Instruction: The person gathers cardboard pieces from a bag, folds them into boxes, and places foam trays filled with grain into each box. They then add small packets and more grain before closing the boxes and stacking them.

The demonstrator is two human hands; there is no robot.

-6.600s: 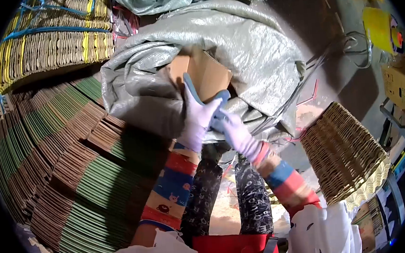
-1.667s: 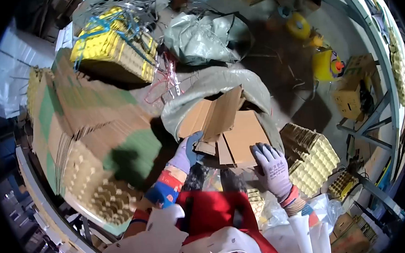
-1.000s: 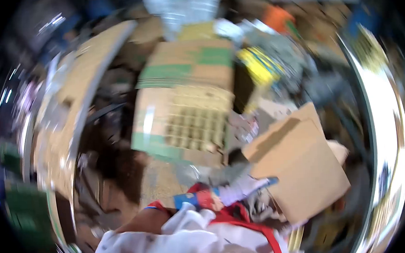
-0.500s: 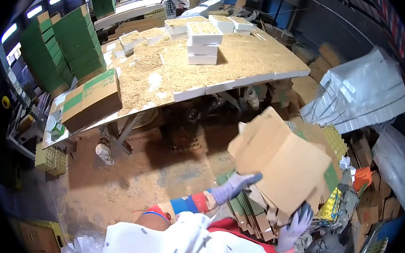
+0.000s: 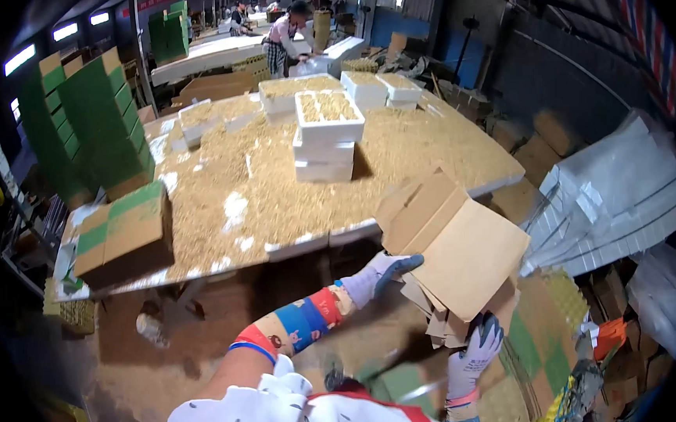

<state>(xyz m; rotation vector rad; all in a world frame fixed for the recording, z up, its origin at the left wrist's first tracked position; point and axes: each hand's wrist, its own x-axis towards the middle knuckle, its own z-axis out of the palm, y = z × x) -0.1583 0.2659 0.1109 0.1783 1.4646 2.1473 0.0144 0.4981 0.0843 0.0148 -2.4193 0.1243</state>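
Observation:
Flattened brown cardboard pieces [image 5: 474, 252], stacked and partly folded, are held up at the right, near the edge of the wide table. My left hand [image 5: 383, 274], in a pale glove with dark fingertips, grips their left edge. Below them my right hand [image 5: 479, 348], gloved the same way, holds the lower corner. Smaller torn flaps hang from the stack's lower left. Beyond the cardboard, the table [image 5: 234, 179] is covered in a yellowish-brown loose material and bears white foam boxes [image 5: 325, 161] filled with similar material.
A closed brown and green box [image 5: 128, 229] rests on the table's left corner. Tall green cartons [image 5: 104, 117] stand behind it. Clear plastic sheeting [image 5: 615, 199] and an orange item [image 5: 609, 339] are at the right. A co-worker [image 5: 287, 38] bends at the back.
The view has tilted up, with the table lower in view. Both hands have carried the cardboard upward and nearer the table edge, still holding it. More of the co-worker shows.

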